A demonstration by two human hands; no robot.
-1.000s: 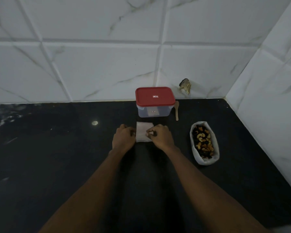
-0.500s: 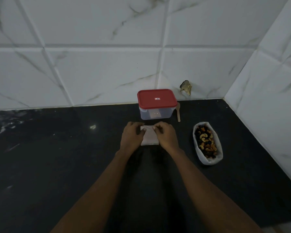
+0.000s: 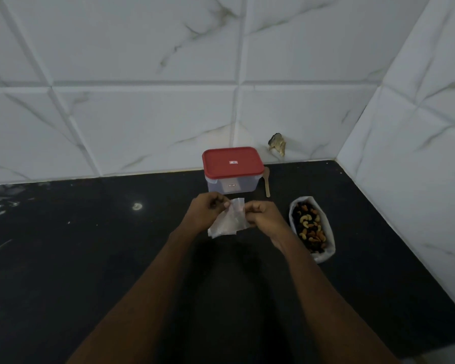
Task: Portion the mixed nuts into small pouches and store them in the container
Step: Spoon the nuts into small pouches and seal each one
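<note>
– Fingers (image 3: 225, 205) on both hands are curling in and pinching the top edge of a small clear pouch (image 3: 227, 223), see? The left hand (image 3: 208, 215) is holding its left side and the right hand (image 3: 263, 219) its right, just above the middle of the frame.

– Is the pouch hanging free?

– It is drooping between the two hands, a bit crumpled. I cannot tell whether its mouth is parted or whether its bottom is touching the counter.

– What else is sitting around? Biggest first.

– White, marble-veined wall tiles (image 3: 142, 114) are filling the upper half and running down the right side. A black countertop (image 3: 90, 258) is taking up the lower half, with both forearms reaching in from the bottom edge.

– And the container?

– The clear container (image 3: 230, 185) is standing against the back wall, just above the hands in the frame, with its red lid (image 3: 233, 162) sitting on it.

– The nuts?

– The mixed nuts (image 3: 309, 227) are lying in an open white bag (image 3: 329, 232) right of the right hand, near it but apart. Pale cashews are showing among the darker pieces.

– Anything smaller?

– A wooden spoon (image 3: 267, 185) is lying just right of the container, and a dark chipped patch (image 3: 277, 147) is showing on the tile above it. A small bright glint (image 3: 136, 206) is shining on the counter, left of the hands.
</note>
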